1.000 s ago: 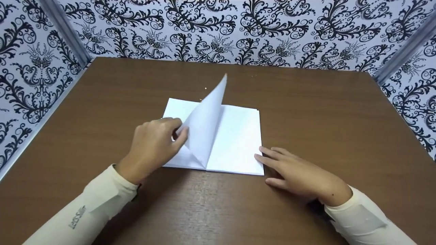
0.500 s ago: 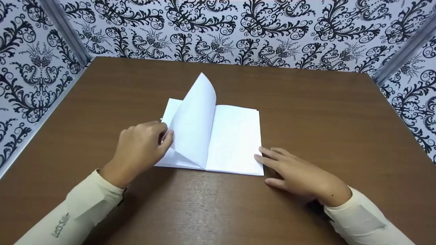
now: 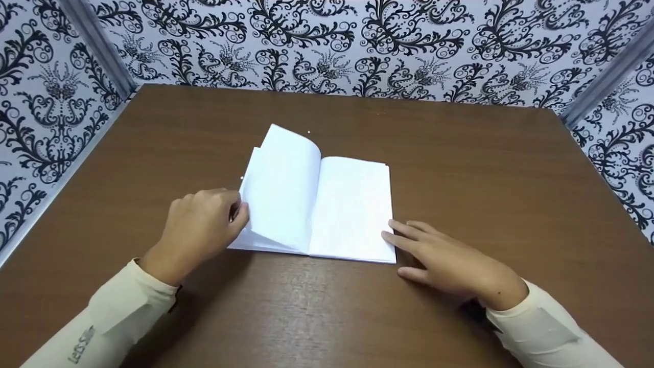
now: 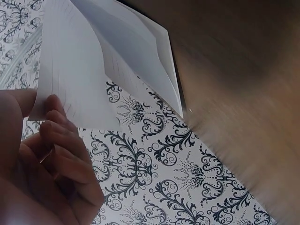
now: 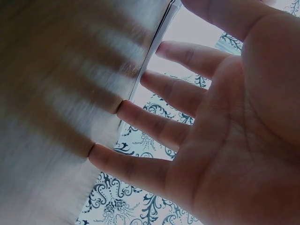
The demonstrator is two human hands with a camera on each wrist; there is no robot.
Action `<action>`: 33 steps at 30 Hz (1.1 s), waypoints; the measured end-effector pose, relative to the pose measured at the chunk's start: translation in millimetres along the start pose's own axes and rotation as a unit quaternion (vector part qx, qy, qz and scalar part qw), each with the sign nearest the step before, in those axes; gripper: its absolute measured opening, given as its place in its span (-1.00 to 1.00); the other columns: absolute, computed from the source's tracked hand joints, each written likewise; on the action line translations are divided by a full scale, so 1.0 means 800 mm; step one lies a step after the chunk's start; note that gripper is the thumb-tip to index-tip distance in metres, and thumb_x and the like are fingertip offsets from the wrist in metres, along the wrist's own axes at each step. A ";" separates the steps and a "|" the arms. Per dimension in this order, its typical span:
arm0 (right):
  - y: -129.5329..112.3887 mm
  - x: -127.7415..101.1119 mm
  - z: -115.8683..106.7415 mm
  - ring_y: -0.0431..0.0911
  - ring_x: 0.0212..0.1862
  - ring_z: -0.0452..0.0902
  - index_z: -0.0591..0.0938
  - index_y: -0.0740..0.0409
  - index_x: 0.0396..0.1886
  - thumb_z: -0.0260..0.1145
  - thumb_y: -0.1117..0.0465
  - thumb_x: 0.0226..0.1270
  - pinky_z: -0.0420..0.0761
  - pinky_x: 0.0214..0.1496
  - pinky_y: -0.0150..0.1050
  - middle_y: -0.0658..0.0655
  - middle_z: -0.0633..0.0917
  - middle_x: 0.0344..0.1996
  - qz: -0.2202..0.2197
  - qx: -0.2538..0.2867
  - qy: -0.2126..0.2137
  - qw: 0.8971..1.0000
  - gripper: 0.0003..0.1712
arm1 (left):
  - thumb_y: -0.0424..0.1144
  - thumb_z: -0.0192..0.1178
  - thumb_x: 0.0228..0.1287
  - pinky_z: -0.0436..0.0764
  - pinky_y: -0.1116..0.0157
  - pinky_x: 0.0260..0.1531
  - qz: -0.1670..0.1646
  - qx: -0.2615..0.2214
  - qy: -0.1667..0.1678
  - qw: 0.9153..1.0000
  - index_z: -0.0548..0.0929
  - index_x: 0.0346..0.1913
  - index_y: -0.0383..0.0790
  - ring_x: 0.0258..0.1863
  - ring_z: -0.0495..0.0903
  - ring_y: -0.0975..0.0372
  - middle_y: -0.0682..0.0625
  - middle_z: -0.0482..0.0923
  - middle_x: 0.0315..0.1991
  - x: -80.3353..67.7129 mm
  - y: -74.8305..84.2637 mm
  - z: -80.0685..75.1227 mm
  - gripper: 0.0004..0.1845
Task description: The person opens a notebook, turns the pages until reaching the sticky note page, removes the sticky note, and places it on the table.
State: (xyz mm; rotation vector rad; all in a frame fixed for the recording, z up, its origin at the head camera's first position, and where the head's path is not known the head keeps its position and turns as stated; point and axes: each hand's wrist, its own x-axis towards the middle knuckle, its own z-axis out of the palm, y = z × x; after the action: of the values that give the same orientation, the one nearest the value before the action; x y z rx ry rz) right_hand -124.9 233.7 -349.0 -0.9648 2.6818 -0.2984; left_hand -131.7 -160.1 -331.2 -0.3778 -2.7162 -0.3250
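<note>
Lying open near the middle of the brown wooden worktop (image 3: 460,168), a notebook (image 3: 352,204) of white, faintly lined pages has its spine running away from the person. On its left side one page (image 3: 283,179) is raised off the stack and curves over toward the left, its far corner lifted highest. The left hand (image 3: 199,230) is at that page's outer edge, near the notebook's left border; its fingers (image 4: 56,122) are curled and pinch the edge of the sheet, thumb on one side and fingertips on the other, as the left wrist view shows from below, with further loose leaves fanned apart behind the held one. The right-hand page lies flat.

The right hand (image 3: 449,260) rests flat on the worktop just beside the notebook's near right corner. Its fingers (image 5: 154,122) are straight and slightly spread, and the tips of the upper ones touch the edge of the right page; they hold nothing. The right wrist view shows the open palm with the page edges just beyond the fingertips.

Both forearms wear cream long sleeves (image 3: 122,317). Black-and-white scroll-patterned wallpaper (image 3: 327,46) stands around the worktop on three sides.
</note>
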 end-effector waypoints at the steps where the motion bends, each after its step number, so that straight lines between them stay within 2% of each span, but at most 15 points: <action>1: 0.000 0.000 0.000 0.28 0.50 0.17 0.31 0.01 0.53 0.26 0.02 0.45 0.32 0.39 0.25 0.20 0.24 0.54 -0.002 0.000 0.002 1.000 -0.29 | -0.30 0.15 0.19 0.08 0.29 -0.75 -0.001 0.001 -0.003 1.000 0.34 -0.75 -0.10 -0.70 0.14 0.23 0.08 0.22 -0.74 -0.001 0.000 0.000 -0.62; 18: 0.001 0.000 0.000 0.30 0.49 0.19 0.32 0.03 0.52 0.26 0.02 0.45 0.33 0.37 0.27 0.21 0.26 0.53 -0.006 -0.006 0.008 1.000 -0.30 | -0.31 0.16 0.12 0.06 0.29 -0.75 -0.007 0.017 -0.054 0.998 0.27 -0.77 -0.08 -0.68 0.09 0.25 0.13 0.13 -0.75 -0.004 -0.006 0.003 -0.61; 26: 0.001 0.000 0.003 0.28 0.51 0.15 0.30 0.01 0.53 0.26 0.02 0.44 0.29 0.41 0.25 0.20 0.23 0.55 0.007 0.003 0.000 1.000 -0.28 | -0.30 0.16 0.12 0.10 0.25 -0.75 0.000 0.026 -0.085 0.996 0.30 -0.78 -0.08 -0.68 0.13 0.23 0.11 0.17 -0.78 -0.001 -0.010 0.009 -0.62; 33: 0.000 0.000 0.001 0.26 0.53 0.12 0.28 -0.04 0.54 0.25 0.00 0.46 0.30 0.41 0.25 0.17 0.21 0.56 0.009 0.001 -0.005 1.000 -0.29 | -0.31 0.17 0.15 0.06 0.30 -0.75 0.003 0.040 -0.112 0.993 0.34 -0.78 -0.11 -0.67 0.09 0.26 0.11 0.15 -0.79 -0.003 -0.013 0.012 -0.61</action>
State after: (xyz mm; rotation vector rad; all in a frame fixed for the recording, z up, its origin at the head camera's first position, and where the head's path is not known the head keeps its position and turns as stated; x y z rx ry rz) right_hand -124.8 233.6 -350.2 -0.9389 2.6782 -0.2916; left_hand -136.0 -168.0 -342.6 -0.4236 -2.9361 -0.1795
